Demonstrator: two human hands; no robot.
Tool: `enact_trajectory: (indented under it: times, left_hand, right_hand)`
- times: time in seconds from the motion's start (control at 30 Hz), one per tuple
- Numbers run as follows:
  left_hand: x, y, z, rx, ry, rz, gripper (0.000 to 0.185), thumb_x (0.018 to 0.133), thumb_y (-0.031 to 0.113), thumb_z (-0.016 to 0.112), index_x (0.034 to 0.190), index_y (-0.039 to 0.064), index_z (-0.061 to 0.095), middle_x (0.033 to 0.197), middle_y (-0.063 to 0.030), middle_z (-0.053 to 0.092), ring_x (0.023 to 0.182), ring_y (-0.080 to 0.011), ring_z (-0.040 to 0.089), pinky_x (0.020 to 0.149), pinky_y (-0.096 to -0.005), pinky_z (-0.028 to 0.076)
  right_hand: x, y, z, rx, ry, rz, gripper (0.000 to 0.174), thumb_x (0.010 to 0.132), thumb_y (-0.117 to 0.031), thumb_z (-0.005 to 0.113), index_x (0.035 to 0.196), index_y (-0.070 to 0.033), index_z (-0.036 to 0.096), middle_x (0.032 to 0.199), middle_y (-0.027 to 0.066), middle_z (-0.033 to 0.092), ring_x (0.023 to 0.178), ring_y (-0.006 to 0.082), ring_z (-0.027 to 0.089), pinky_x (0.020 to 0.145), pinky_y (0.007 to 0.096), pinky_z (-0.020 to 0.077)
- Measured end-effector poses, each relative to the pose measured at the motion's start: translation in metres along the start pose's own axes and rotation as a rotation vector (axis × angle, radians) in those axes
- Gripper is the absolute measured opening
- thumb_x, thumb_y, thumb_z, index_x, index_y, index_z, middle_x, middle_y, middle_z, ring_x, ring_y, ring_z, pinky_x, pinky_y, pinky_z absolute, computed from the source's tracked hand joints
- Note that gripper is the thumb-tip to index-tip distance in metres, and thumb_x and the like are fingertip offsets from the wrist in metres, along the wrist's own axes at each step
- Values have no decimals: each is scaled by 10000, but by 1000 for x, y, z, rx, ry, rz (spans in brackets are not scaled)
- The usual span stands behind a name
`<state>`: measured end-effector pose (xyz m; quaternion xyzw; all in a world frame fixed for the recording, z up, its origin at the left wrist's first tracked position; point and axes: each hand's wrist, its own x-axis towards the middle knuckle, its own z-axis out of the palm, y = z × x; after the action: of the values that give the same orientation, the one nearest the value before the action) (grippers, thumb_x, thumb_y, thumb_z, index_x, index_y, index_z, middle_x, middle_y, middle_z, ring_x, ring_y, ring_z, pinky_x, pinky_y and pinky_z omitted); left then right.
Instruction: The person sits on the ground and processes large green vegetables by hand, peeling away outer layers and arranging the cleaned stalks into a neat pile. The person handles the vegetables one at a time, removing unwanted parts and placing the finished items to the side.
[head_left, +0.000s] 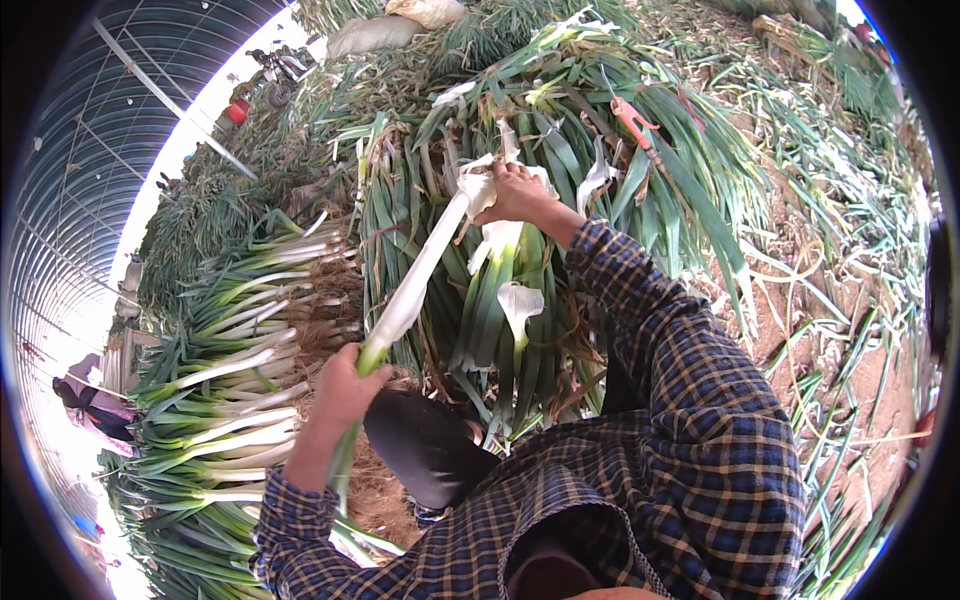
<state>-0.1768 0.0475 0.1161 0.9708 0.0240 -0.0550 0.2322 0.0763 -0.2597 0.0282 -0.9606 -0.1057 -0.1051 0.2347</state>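
My left hand (346, 386) is closed round the green part of a long leek-like green onion (420, 281), whose white shaft slants up to the right. At the shaft's far end my right hand (519, 196) grips pale, loose outer layers; its fingertips are partly hidden among them. Under both hands spreads a heap of green leaves (480, 315) with torn white sheaths (520, 304) on it. To the left lies a long row of onions (255, 360), white shafts and brown roots pointing right.
An orange-handled tool (634, 124) lies on the leaf heap at the upper right. Pale sacks (371, 36) lie at the far top. Leaf scraps and a yellowish strap (787, 360) lie on bare soil at right. A person in pink (97, 409) is at far left.
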Motion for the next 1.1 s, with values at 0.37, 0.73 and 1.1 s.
enact_trajectory:
  times: [0.37,0.73,1.1]
  left_hand:
    - [18,40,73,-1041,-489,-9,516,786,226,672,1159,-68,471,880,-100,586,727,-173,602,660,-301,517]
    - [41,77,96,-1143,-592,19,255,861,145,610,1041,38,464,762,-61,567,569,-126,546,493,-265,482]
    - [-24,74,58,-1025,-635,-338,390,856,130,561,1190,25,389,727,-52,500,593,-109,485,496,-244,438]
  right_hand:
    - [15,-10,34,367,137,134,559,717,-383,699,1085,5,537,946,221,670,903,381,657,815,445,516]
    - [30,11,32,352,130,268,404,809,-290,591,1153,-78,613,1079,190,664,1021,348,638,850,430,515]
    - [39,48,86,-53,102,98,190,818,-202,604,899,-79,723,919,115,714,843,284,698,710,402,553]
